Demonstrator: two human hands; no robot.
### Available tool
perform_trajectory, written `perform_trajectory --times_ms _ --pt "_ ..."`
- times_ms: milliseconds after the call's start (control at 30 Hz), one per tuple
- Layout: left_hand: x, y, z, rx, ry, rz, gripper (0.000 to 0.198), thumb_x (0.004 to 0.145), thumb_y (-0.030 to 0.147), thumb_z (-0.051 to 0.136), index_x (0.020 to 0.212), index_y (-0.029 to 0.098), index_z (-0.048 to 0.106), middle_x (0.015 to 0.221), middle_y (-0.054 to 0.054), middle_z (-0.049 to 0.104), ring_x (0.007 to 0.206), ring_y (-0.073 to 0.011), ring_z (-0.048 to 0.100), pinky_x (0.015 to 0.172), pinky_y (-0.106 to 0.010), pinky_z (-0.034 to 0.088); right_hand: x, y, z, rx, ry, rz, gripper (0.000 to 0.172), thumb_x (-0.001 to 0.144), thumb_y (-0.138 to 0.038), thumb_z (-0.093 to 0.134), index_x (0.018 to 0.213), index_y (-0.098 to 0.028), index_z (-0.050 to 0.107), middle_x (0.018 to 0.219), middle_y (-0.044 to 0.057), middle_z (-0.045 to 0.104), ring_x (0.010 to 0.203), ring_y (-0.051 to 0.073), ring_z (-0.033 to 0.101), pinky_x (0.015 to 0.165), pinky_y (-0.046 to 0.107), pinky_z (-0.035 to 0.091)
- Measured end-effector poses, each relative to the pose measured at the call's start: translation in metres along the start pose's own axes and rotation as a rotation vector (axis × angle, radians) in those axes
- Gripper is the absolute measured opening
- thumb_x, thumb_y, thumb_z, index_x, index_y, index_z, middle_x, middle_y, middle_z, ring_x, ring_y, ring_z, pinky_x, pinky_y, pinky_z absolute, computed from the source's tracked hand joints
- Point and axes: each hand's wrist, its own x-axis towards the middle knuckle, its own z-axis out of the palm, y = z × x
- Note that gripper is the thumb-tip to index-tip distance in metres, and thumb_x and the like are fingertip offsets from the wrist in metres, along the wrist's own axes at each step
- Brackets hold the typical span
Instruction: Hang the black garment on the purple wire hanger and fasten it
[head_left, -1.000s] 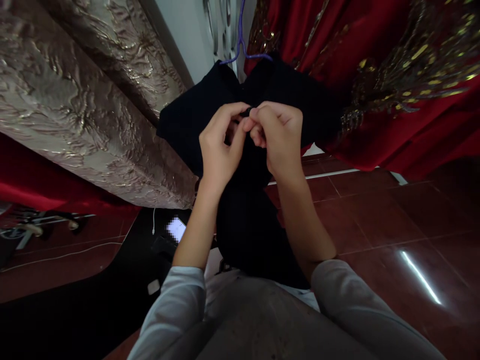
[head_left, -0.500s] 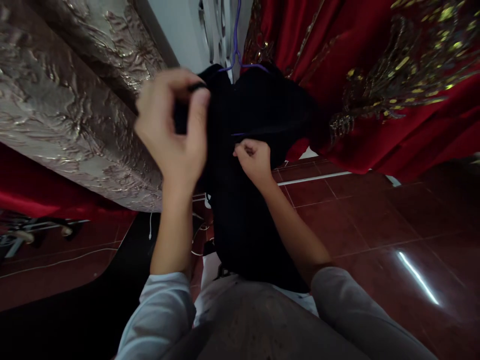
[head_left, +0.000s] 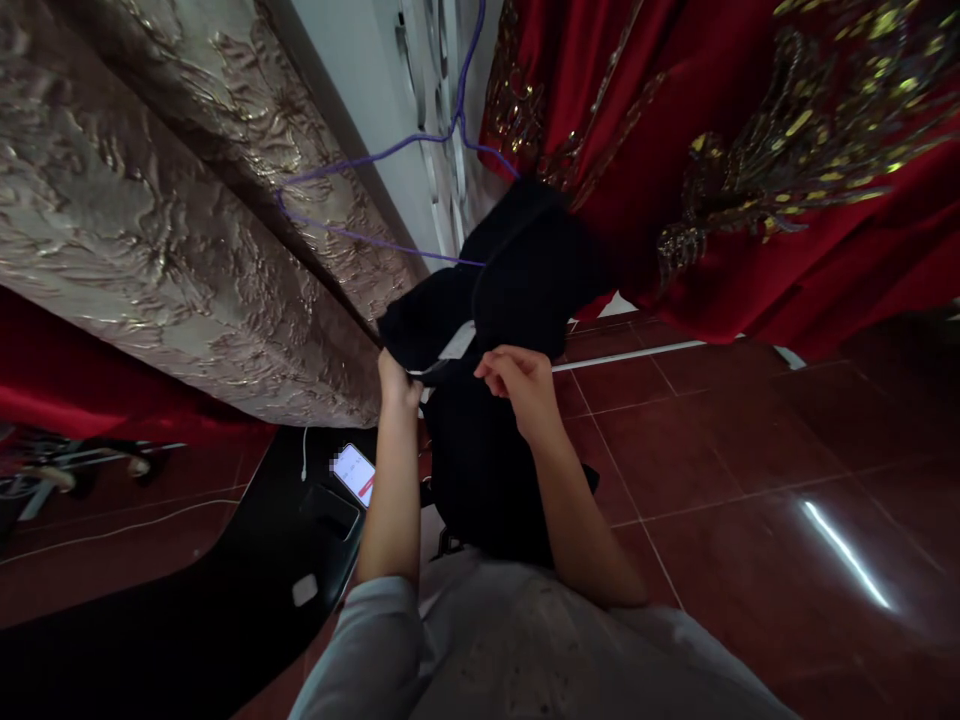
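A dark garment [head_left: 525, 250] hangs by one shoulder from the right side of a purple wire hanger [head_left: 375, 155]; the hanger's left arm is bare. My left hand [head_left: 399, 382], low at the garment's left edge, is closed on its cloth. My right hand [head_left: 521, 380] pinches the dark cloth near the middle, fingertips pressed together. Between the hands a white label [head_left: 457, 342] shows inside the garment's opening. The lower part of the cloth hangs down against my front. The garment's exact kind cannot be made out.
Beige embossed fabric [head_left: 187, 230] hangs on the left, red cloth with gold sequins [head_left: 720, 170] on the right. A black table [head_left: 187, 600] at lower left bears a lit phone [head_left: 354, 472], a dark phone [head_left: 330, 512] and a small white case [head_left: 304, 590]. Red tiles [head_left: 712, 440] cover the floor.
My left hand has come down from the hanger's height, drawing the garment's left shoulder off it. The hanger's left arm now shows bare. My right hand has moved slightly lower.
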Motion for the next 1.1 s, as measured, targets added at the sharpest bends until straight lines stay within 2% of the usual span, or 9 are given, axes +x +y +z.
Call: perform_trajectory --times_ms 167,267,400,533,633,767,867,1000,1100 --pt "-0.044 0.022 0.019 0.013 -0.177 0.052 0.034 0.076 0.047 0.087 0.089 0.020 0.070 0.076 -0.001 0.060 0.067 -0.0139 0.058 0.065 -0.025 0.050 -0.010 0.018 -0.022 -0.241 0.282 -0.164 0.024 0.083 -0.043 0.074 0.091 -0.022 0.065 0.091 0.003 0.065 0.084 0.016 0.059 0.077 0.030 0.048" --pt "-0.061 0.054 0.044 0.221 -0.421 0.276 0.024 0.086 0.043 0.080 0.098 0.023 0.075 0.093 -0.006 0.065 0.088 -0.0192 0.064 0.085 -0.032 0.055 -0.005 0.012 -0.016 -0.399 0.052 -0.252 0.051 0.079 -0.041 0.079 0.123 -0.024 0.061 0.126 0.009 0.065 0.119 0.025 0.058 0.104 0.040 0.046" --pt "-0.065 0.073 0.060 0.551 -0.672 0.624 0.034 0.100 0.050 0.061 0.111 0.022 0.076 0.116 -0.010 0.061 0.119 -0.0252 0.057 0.112 -0.040 0.043 0.009 -0.007 -0.002 -0.200 -0.227 -0.176 0.026 0.086 -0.032 0.063 0.109 -0.019 0.064 0.106 0.007 0.069 0.103 0.022 0.065 0.092 0.037 0.052" --pt "-0.036 0.058 0.030 0.761 -1.008 0.359 0.072 0.108 0.062 0.016 0.100 0.014 0.070 0.093 -0.009 0.068 0.089 -0.0227 0.065 0.090 -0.038 0.054 0.031 -0.039 -0.013 -0.161 -0.332 -0.120 0.008 0.078 -0.023 0.063 0.084 -0.019 0.062 0.076 -0.001 0.060 0.071 0.015 0.057 0.064 0.027 0.047" --pt "-0.006 0.054 -0.003 1.088 -1.166 0.325 0.061 0.106 0.062 0.037 0.082 0.014 0.066 0.074 -0.005 0.064 0.071 -0.0190 0.061 0.077 -0.033 0.053 0.066 -0.059 -0.029 -0.340 -0.249 -0.342 0.007 0.076 -0.014 0.059 0.072 -0.019 0.057 0.069 -0.002 0.053 0.068 0.013 0.053 0.065 0.027 0.047" --pt "0.020 0.076 -0.027 1.244 -1.151 0.578 0.038 0.102 0.048 0.056 0.089 0.014 0.068 0.086 -0.007 0.067 0.084 -0.0202 0.064 0.088 -0.035 0.050 0.138 -0.046 -0.033 -0.395 -0.052 -0.510 0.014 0.082 -0.013 0.054 0.088 -0.020 0.064 0.092 0.003 0.066 0.095 0.019 0.064 0.091 0.034 0.055" --pt "0.023 0.091 -0.037 1.268 -1.165 0.545 0.030 0.101 0.043 0.058 0.093 0.016 0.069 0.095 -0.008 0.070 0.092 -0.0215 0.066 0.091 -0.035 0.049 0.179 -0.015 -0.029 -0.366 -0.046 -0.466 0.024 0.087 -0.017 0.054 0.107 -0.021 0.067 0.117 0.004 0.069 0.118 0.020 0.062 0.112 0.038 0.048" --pt "0.025 0.084 -0.064 1.715 -1.277 0.301 0.017 0.090 0.033 0.068 0.098 0.019 0.072 0.100 -0.009 0.074 0.095 -0.0254 0.069 0.088 -0.035 0.050 0.177 0.000 -0.039 -0.475 -0.216 -0.370 0.014 0.087 -0.021 0.056 0.092 -0.020 0.069 0.097 0.004 0.070 0.103 0.022 0.066 0.101 0.042 0.054" --pt "0.038 0.083 -0.087 1.977 -1.173 0.206 0.022 0.088 0.030 0.063 0.099 0.015 0.074 0.112 -0.017 0.072 0.105 -0.0339 0.067 0.090 -0.042 0.051 0.155 -0.017 -0.063 -0.529 -0.268 -0.398 0.009 0.084 -0.020 0.059 0.083 -0.020 0.067 0.081 0.001 0.065 0.085 0.019 0.065 0.083 0.036 0.057"
